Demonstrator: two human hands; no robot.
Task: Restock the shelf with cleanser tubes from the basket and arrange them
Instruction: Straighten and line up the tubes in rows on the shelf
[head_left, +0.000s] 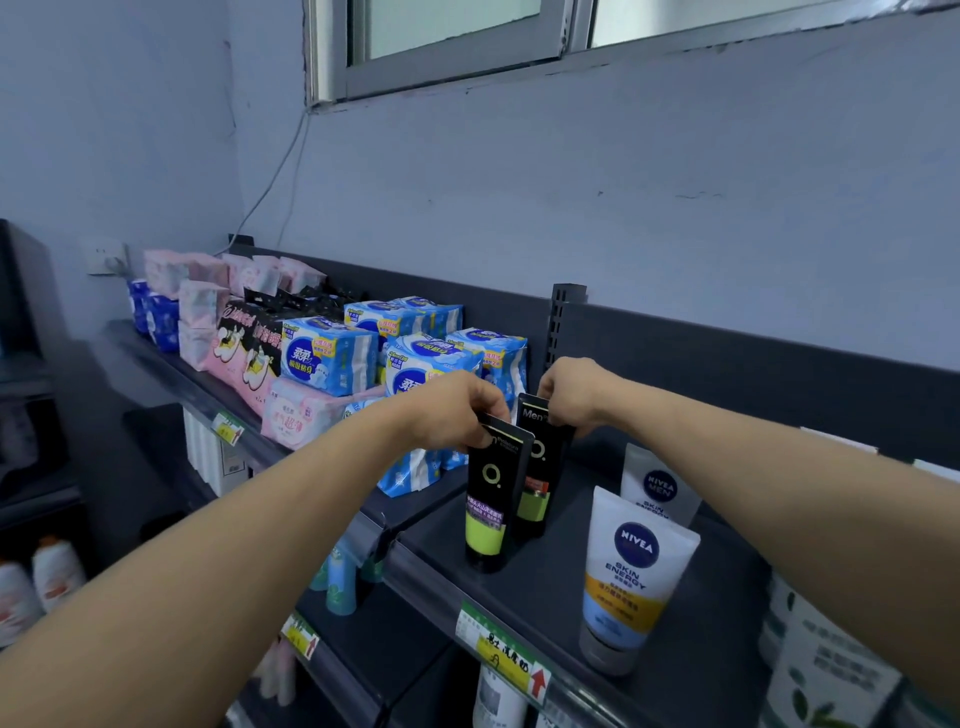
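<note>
Two black cleanser tubes with lime-green bands stand cap-down on the dark top shelf (691, 639). My left hand (457, 410) pinches the crimped top of the front black tube (488, 499). My right hand (576, 392) grips the top of the rear black tube (537, 478), which stands just behind and to the right of the first. To the right stand two white Nivea tubes: a front one (631, 582) with a yellow and blue band, and a rear one (660, 486). No basket is in view.
Packs of sanitary pads (327, 358) in blue, pink and black fill the shelf to the left, right up against the tubes. A slotted upright post (563, 317) rises behind my right hand. Price labels (501, 647) line the shelf edge. Bottles stand on lower shelves.
</note>
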